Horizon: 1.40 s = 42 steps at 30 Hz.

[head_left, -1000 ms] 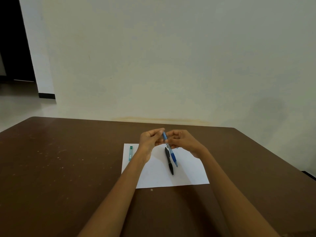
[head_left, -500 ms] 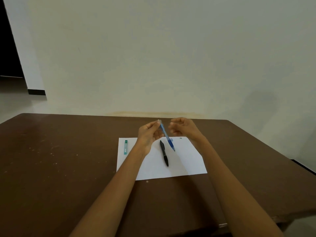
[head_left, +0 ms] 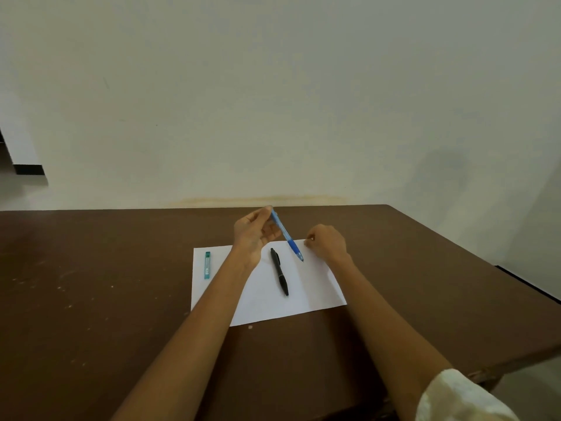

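My left hand (head_left: 253, 235) pinches the top end of a blue mechanical pencil (head_left: 288, 238), held above the white paper (head_left: 315, 287) with its tip slanting down to the right. My right hand (head_left: 328, 243) rests at the paper's far right corner, fingers curled. Its fingertips seem to pinch a tiny pale piece (head_left: 311, 237) that is too small to make out. A black pen (head_left: 280, 271) lies on the middle of the paper. A slim green lead tube (head_left: 207, 265) lies on the paper's left edge.
The paper lies on a brown table (head_left: 91, 299) pushed against a pale wall (head_left: 273, 101). The table's right edge runs diagonally at the right. A dark doorway shows at the far left.
My right hand let go of the pencil's top end and moved right and down to the paper's corner. My left hand kept the pencil and tilted it more steeply.
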Motion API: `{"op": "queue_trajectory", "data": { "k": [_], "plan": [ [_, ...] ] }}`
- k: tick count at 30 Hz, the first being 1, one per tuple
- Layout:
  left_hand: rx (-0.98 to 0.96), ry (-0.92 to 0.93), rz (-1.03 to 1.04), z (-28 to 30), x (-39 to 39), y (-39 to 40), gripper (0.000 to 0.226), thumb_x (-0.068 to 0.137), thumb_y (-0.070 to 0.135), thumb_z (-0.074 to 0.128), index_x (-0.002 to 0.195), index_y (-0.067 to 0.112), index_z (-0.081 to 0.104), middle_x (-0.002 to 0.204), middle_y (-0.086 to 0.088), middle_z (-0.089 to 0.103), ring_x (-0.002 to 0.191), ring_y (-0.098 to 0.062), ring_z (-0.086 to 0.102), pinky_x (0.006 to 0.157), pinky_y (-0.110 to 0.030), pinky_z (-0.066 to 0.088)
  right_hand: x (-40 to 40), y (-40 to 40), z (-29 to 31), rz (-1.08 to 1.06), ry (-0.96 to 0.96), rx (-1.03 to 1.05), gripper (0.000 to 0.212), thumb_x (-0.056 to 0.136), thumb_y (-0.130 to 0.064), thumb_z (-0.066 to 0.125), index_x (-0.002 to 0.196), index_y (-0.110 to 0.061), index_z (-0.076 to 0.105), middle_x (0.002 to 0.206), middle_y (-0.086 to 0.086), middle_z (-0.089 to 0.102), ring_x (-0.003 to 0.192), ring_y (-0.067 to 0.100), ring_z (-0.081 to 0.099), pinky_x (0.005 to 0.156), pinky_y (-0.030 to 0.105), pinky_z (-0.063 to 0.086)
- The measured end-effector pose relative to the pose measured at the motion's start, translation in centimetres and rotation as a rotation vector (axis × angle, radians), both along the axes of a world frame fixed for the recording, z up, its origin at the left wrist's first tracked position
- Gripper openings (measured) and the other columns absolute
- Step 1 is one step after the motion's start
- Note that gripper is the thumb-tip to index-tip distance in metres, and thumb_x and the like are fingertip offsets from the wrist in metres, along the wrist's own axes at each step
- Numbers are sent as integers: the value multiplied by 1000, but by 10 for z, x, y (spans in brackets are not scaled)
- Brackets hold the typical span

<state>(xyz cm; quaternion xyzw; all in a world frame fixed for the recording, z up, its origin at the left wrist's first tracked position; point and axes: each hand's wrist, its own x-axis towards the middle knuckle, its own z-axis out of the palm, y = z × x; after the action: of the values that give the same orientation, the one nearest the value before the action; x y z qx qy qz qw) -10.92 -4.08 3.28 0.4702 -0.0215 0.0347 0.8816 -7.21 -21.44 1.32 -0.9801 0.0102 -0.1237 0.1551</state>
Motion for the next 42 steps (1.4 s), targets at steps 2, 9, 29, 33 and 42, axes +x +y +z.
{"op": "queue_trajectory", "data": {
  "k": [2, 9, 29, 33, 42],
  "plan": [
    [28, -15, 6, 0, 0, -1, 9, 87, 17, 64, 89, 9, 67, 84, -7, 68, 72, -17, 69, 57, -26, 57, 1, 0, 1, -14, -12, -24, 20, 91, -13, 54, 96, -6, 72, 97, 9, 73, 86, 23, 69, 80, 36, 57],
    [98, -55, 11, -1, -3, -6, 10, 87, 18, 64, 91, 10, 68, 83, -5, 70, 71, -16, 70, 61, -27, 58, 2, 6, 1, -38, -145, 435, 20, 89, -9, 53, 91, 5, 67, 94, 17, 70, 77, 25, 63, 68, 28, 50],
    [339, -222, 236, 18, -5, -8, 13, 83, 20, 69, 94, 14, 68, 78, 1, 70, 61, -11, 67, 52, -16, 53, -32, 39, 79, 539, -51, 1173, 12, 86, -18, 68, 90, -7, 72, 78, 4, 71, 74, 13, 68, 75, 21, 58],
    [360, -218, 263, 18, -4, -8, 7, 81, 20, 70, 87, 19, 68, 75, 6, 69, 58, -6, 68, 49, -13, 51, -32, 42, 78, 540, -50, 1138, 16, 85, -20, 69, 89, -6, 73, 79, 4, 72, 73, 10, 70, 71, 19, 58],
    [417, -235, 298, 17, -6, -9, 11, 80, 18, 72, 90, 14, 70, 75, 7, 69, 63, -8, 67, 52, -15, 53, -31, 36, 74, 575, -27, 1122, 16, 86, -20, 68, 89, -5, 73, 81, 5, 73, 77, 12, 70, 73, 18, 57]
  ]
}}
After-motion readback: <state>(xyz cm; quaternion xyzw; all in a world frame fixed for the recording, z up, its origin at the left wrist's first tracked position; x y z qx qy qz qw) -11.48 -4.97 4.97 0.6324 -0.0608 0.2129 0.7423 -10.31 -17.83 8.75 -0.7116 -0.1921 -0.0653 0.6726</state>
